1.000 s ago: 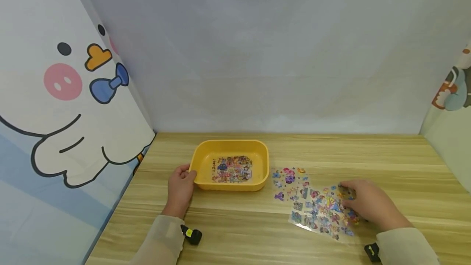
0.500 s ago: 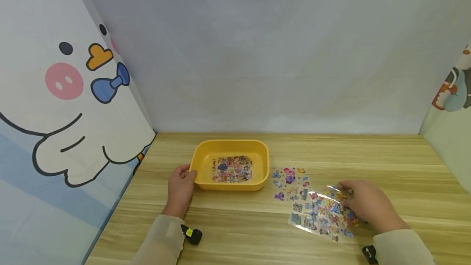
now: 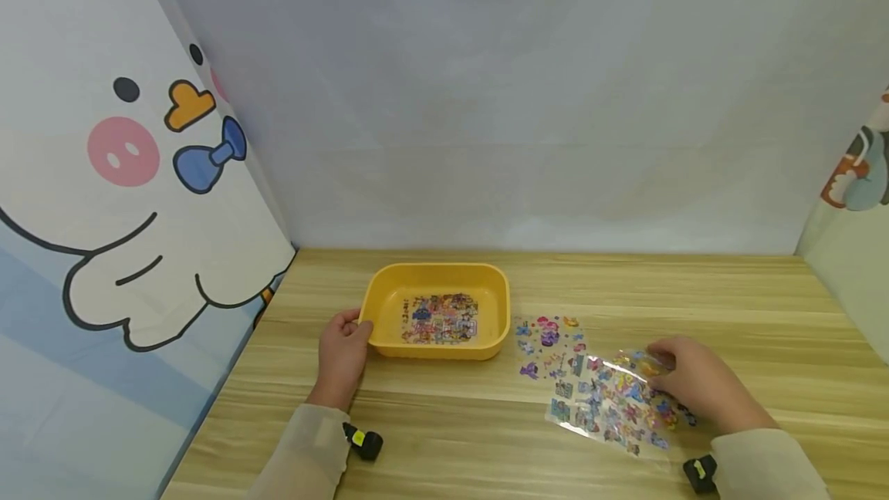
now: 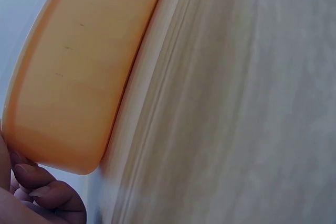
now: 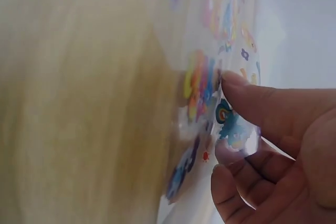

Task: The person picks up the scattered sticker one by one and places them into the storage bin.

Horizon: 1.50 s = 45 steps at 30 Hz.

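A yellow plastic tray [image 3: 437,353] sits on the table with a clear sheet of small colourful stickers [image 3: 441,320] in it. At its left end my left hand [image 3: 343,353] grips the rim, thumb on top; the left wrist view shows curled fingers beside the tray wall [image 4: 79,72]. On the right, my right hand [image 3: 701,383] pinches the right edge of a clear sticker sheet [image 3: 611,400]. In the right wrist view that sheet's edge [image 5: 231,124] is between thumb and fingers, bent up off the table. Another sticker sheet [image 3: 545,338] lies partly beneath, near the tray.
The wood-grain table [image 3: 451,438] runs back to a pale cloth backdrop [image 3: 528,137]. A cartoon-printed cloth [image 3: 139,253] hangs along the left side. Black wrist devices [image 3: 364,444] show at both sleeves.
The right edge of the sticker sheet has risen and bent slightly under my right hand, and a bright glare streak has appeared across it. My left hand stays at the tray.
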Available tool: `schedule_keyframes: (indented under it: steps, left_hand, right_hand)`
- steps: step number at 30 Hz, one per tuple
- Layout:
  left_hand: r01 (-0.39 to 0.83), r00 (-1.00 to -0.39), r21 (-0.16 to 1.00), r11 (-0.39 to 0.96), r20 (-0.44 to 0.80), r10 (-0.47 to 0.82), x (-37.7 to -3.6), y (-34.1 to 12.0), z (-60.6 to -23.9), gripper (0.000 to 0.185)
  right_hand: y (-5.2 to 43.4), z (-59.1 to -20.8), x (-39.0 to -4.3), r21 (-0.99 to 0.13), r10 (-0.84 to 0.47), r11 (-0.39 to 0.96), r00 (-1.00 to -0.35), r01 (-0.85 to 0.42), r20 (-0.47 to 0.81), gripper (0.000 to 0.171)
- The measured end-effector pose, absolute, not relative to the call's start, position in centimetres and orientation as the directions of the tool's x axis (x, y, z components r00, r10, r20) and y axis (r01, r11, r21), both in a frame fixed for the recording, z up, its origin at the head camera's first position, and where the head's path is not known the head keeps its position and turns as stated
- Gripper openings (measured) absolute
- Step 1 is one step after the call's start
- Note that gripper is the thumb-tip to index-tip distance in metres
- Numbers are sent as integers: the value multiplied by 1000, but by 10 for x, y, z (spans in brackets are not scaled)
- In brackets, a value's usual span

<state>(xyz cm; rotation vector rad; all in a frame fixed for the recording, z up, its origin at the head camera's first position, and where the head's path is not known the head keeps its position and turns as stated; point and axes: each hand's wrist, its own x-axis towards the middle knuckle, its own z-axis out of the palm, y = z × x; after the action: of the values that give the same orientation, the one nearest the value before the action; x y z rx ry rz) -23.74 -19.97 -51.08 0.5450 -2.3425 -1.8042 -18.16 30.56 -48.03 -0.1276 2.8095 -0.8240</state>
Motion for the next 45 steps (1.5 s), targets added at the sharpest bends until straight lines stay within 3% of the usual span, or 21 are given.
schedule_keyframes:
  steps: [17, 25, 31, 45]
  left_hand:
    - [-212, -925, 950, 229, -119, -361, -238, -200, -511, 36]
    - [-212, -926, 950, 229, -120, -359, -239, -199, -511, 36]
    - [-215, -925, 951, 224, -124, -360, -238, -200, -510, 36]
    - [-218, -925, 952, 217, -130, -358, -238, -200, -509, 36]
  right_hand:
    - [313, -481, -179, -683, -110, 730, -982, 26, -154, 22]
    - [317, -478, -180, -716, -89, 694, -978, 75, -189, 28]
    - [313, -475, -180, -798, -95, 586, -967, 139, -238, 26]
    - [310, -477, -180, -866, -90, 462, -962, 190, -259, 29]
